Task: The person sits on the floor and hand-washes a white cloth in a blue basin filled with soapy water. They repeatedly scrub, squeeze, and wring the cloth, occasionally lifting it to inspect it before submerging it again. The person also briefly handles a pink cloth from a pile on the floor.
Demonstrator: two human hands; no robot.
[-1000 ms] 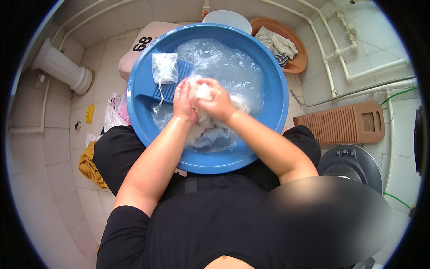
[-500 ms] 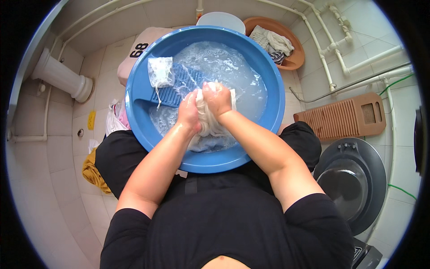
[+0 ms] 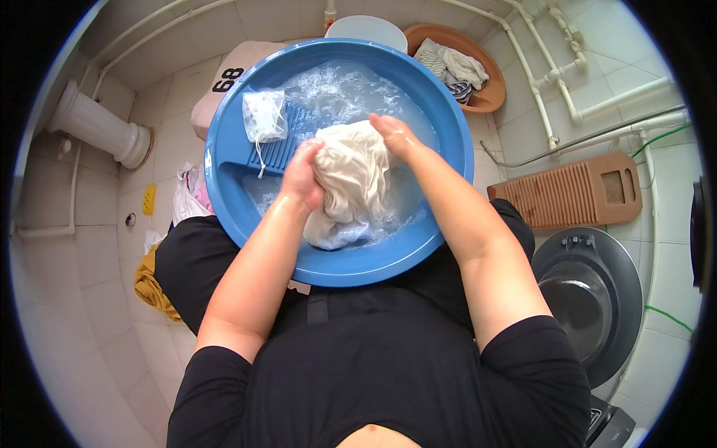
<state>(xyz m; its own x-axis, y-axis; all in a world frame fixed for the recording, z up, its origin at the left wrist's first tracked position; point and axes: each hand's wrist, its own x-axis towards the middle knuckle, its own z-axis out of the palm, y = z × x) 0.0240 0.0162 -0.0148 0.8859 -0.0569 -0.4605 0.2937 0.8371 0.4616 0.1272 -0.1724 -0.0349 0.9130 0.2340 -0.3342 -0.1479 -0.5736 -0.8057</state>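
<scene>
With the left hand half-curled against the wet cream cloth in the blue washbasin, grip closure indeterminable, and the right hand open at its upper right edge, uneven support could let the cloth slip, splashing soapy water.

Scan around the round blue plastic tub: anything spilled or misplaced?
No obvious spill. Slightly odd, perhaps: the crumpled mustard cloth lies on the pale tiled floor by the person's left leg, while white and striped laundry sits inside an orange basin.
</scene>
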